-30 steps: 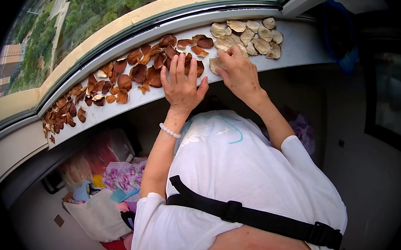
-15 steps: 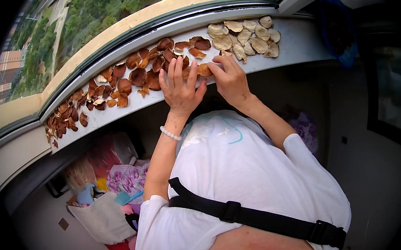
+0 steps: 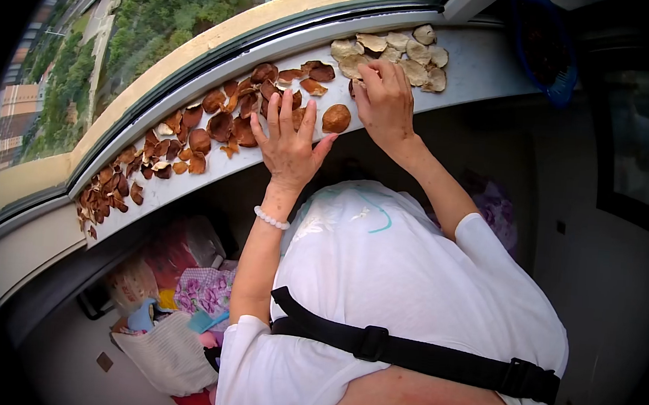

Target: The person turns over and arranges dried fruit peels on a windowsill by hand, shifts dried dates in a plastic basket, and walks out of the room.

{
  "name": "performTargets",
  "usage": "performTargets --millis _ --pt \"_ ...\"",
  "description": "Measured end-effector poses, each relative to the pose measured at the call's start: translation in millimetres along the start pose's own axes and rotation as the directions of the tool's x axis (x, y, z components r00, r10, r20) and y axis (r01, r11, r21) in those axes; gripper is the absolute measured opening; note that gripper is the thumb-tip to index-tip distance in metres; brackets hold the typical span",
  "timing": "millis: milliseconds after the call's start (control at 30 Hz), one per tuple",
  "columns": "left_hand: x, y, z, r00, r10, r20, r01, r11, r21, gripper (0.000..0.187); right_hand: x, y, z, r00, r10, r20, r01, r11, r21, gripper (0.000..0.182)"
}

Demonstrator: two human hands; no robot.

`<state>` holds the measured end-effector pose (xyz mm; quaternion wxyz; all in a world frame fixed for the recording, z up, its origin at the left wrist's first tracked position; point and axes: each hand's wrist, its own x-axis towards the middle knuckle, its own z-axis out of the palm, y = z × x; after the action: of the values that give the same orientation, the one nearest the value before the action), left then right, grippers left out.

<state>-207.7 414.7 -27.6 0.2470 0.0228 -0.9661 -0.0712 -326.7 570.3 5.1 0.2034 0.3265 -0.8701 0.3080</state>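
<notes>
Dried brown pieces (image 3: pixel 221 126), curled like peel or fruit slices, lie along a pale windowsill (image 3: pixel 473 66). My left hand (image 3: pixel 291 144) rests over some of them, its fingers stretched out and apart, hiding what is beneath. Just right of its thumb lies a round brown piece (image 3: pixel 336 118), flat on the sill. My right hand (image 3: pixel 388 105) is at the near edge of a group of pale dried slices (image 3: pixel 418 52). Its fingers are bent together on a slice, whose dark brown edge (image 3: pixel 353 88) shows beside the thumb; the rest is covered.
A window frame (image 3: pixel 222 52) runs along the sill's far side, with trees and a road outside. To the right is a blue basket (image 3: pixel 562 91) with dark contents. Below the sill on the left are bags and cloths (image 3: pixel 167 349).
My right hand has let go of the round brown piece, now lying flat, and moved right and up to the pale slices. My left hand has barely moved.
</notes>
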Motion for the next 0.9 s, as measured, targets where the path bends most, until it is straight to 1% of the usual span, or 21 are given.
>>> performTargets --millis 33,67,100,167,200,267,300,367,400,433,500,533,567,633,667,767,900 --pt "0.6 0.0 1.0 1.0 -0.007 0.002 0.007 1.0 0.004 0.056 5.2 2.2 -0.2 0.998 0.068 0.0 -0.068 0.996 -0.064 0.026" --pt "1.0 0.0 1.4 1.0 -0.014 0.003 0.014 1.0 0.01 0.058 8.6 6.8 2.8 0.993 0.109 0.034 -0.105 0.988 -0.111 0.027" --pt "1.4 0.3 0.8 1.0 -0.013 0.0 0.013 1.0 0.013 0.058 11.3 10.1 6.3 0.994 0.107 0.03 -0.103 0.989 -0.109 0.027" --pt "2.6 1.1 -0.6 1.0 -0.021 -0.01 0.02 0.999 -0.05 0.059 15.5 12.9 12.6 0.989 0.138 0.049 -0.126 0.972 -0.197 0.024" --pt "3.1 2.1 -1.5 1.0 -0.019 -0.011 0.018 0.999 -0.047 0.059 16.8 12.1 13.3 0.989 0.139 0.046 -0.127 0.973 -0.195 0.024" --pt "3.4 6.4 -3.2 0.999 -0.018 -0.028 0.015 0.992 -0.123 0.055 18.8 9.6 15.4 0.997 0.066 -0.037 -0.07 0.99 -0.122 0.019" --pt "4.1 8.5 -2.6 0.999 -0.018 -0.026 0.015 0.992 -0.122 0.055 18.2 9.4 17.1 0.997 0.068 -0.037 -0.072 0.99 -0.121 0.019" --pt "7.9 14.4 0.9 0.995 0.083 -0.062 -0.092 0.983 -0.156 0.059 16.6 10.3 21.5 0.999 0.003 -0.046 -0.006 0.997 -0.083 0.013" --pt "13.4 20.3 0.4 0.992 0.091 -0.089 -0.107 0.975 -0.194 0.048 16.0 9.6 23.4 0.998 -0.011 -0.065 0.008 0.999 -0.041 0.011" --pt "15.3 18.7 3.3 0.992 0.09 -0.087 -0.106 0.975 -0.194 0.048 15.2 8.6 23.2 0.998 -0.011 -0.063 0.008 0.999 -0.039 0.011" --pt "23.7 15.5 8.8 0.985 0.162 -0.06 -0.17 0.972 -0.162 0.036 14.0 6.4 20.4 0.996 -0.088 -0.025 0.088 0.996 0.016 0.007" --pt "27.0 15.6 10.4 0.99 0.125 -0.065 -0.134 0.975 -0.179 0.027 11.5 4.9 18.8 0.995 -0.101 -0.004 0.101 0.995 0.025 0.008" --pt "27.1 14.9 12.0 0.99 0.128 -0.066 -0.138 0.974 -0.181 0.027 8.9 3.8 17.2 0.995 -0.1 -0.006 0.1 0.995 0.021 0.008" --pt "25.4 12.1 15.1 0.991 0.117 -0.057 -0.126 0.974 -0.187 0.027 3.0 2.5 15.0 0.984 -0.177 -0.012 0.177 0.984 0.037 0.014" --pt "25.2 13.6 14.9 0.992 0.1 -0.075 -0.113 0.976 -0.185 0.025 0.1 2.2 12.3 0.985 -0.169 0.043 0.168 0.985 0.035 0.02" --pt "25.7 16.4 13.7 0.995 0.061 -0.079 -0.079 0.968 -0.236 0.026 -3.9 -1.6 2.2 0.981 -0.176 0.081 0.175 0.984 0.014 0.022" --pt "26.5 17.4 15.0 0.997 0.039 -0.06 -0.053 0.968 -0.245 0.028 -6.7 7.0 9.4 0.985 -0.159 0.06 0.159 0.987 0.017 0.022"
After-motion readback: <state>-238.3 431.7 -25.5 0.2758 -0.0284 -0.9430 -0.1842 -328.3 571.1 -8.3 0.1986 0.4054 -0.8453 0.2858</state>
